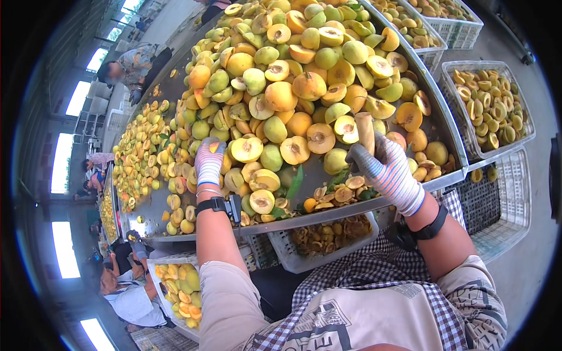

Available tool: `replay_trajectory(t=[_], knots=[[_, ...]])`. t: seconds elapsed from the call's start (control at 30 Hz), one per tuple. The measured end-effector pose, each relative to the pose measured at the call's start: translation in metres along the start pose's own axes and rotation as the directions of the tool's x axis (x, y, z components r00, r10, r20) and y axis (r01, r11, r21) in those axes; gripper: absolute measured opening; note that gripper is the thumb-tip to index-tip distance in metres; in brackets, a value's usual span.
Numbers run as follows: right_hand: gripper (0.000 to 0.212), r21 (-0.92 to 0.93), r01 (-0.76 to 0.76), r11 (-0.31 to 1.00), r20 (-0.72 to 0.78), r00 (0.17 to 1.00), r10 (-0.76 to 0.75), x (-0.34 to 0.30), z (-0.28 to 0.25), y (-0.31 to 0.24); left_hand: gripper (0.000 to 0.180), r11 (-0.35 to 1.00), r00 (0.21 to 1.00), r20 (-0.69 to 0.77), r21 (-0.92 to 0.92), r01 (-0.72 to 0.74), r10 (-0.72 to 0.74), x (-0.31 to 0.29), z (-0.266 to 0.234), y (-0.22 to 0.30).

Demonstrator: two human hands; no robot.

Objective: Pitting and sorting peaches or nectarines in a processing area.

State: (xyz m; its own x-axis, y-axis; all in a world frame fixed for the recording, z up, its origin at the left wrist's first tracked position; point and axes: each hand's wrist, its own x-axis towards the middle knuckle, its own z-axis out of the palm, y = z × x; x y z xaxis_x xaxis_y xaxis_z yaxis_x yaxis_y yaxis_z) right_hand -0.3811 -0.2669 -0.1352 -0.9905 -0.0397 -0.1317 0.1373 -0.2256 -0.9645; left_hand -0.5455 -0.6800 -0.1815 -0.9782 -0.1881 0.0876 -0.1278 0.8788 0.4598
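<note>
The right hand (391,169) grips a wooden handle (365,133); the left's (209,164) grip I can't tell. Careless nudging could topple piled fruit (281,96) off the bench (153,206).

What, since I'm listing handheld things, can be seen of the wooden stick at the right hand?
The stick looks like light brown wood, rounded, with a blunt top. It shows nearly upright in the picture, its lower part held in the gloved right hand. That end is hidden, so I cannot tell whether anything is fixed to it. It stands out against the heap of fruit, just right of a halved fruit; whether it touches any is unclear.
</note>
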Motion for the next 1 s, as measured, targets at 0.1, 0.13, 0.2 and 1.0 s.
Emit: replay_trajectory(t=[0.1, 0.13, 0.2, 1.0], knots=[[0.032, -0.187, 0.133, 0.973, -0.009, 0.991, -0.137, 0.004, -0.003, 0.01, 0.027, 0.981, 0.971, 0.158, -0.102, -0.164, 0.179, -0.022, 0.029, 0.032], [0.032, -0.19, 0.121, 0.974, -0.019, 0.992, -0.127, 0.005, -0.008, 0.007, 0.031, 0.97, 0.962, 0.142, -0.1, -0.222, 0.234, -0.035, 0.027, 0.062], [0.033, -0.188, 0.091, 0.978, 0.015, 0.996, -0.09, 0.003, -0.004, 0.004, 0.031, 0.914, 0.978, 0.125, -0.391, -0.106, 0.166, -0.043, 0.025, 0.055], [0.036, -0.216, 0.217, 0.952, -0.101, 0.965, -0.243, 0.012, -0.016, 0.009, 0.086, 0.927, 0.984, -0.017, 0.339, -0.158, 0.175, 0.11, 0.008, 0.235]])
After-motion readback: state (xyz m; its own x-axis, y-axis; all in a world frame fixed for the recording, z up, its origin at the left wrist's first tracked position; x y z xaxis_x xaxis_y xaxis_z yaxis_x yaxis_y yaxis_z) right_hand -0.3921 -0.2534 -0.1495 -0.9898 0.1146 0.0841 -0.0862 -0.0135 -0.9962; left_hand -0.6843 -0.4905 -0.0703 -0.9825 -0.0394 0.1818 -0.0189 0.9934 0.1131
